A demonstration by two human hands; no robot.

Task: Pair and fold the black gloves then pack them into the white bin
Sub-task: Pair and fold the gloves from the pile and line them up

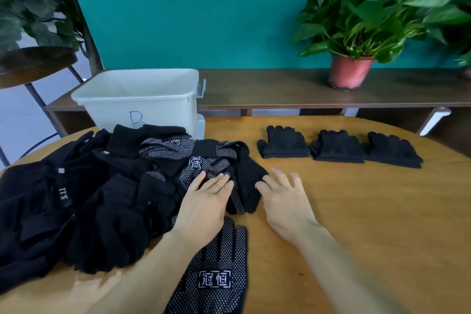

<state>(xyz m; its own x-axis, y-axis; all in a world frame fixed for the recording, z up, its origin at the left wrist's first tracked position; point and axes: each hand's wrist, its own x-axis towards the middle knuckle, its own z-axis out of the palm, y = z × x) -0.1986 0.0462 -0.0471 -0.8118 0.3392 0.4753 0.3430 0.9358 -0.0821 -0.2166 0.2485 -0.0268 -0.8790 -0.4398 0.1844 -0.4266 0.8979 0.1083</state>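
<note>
the left hand (204, 201) and right hand (285, 201) are bare, and so are the left forearm (153, 267) and right forearm (344, 267), down to the view's bottom edge. the right hand's fingers (280, 178) look slightly blurred.

gloves (84, 201): black, some white-dotted
bin (137, 99): white, blue "B"
desk (369, 211): tan wood
wall (204, 7): teal
pot (349, 72): pink

Single wide-angle head-worn view from close above the tabletop (356, 211), forward and down, teal wall (204, 7) beyond it.
</note>
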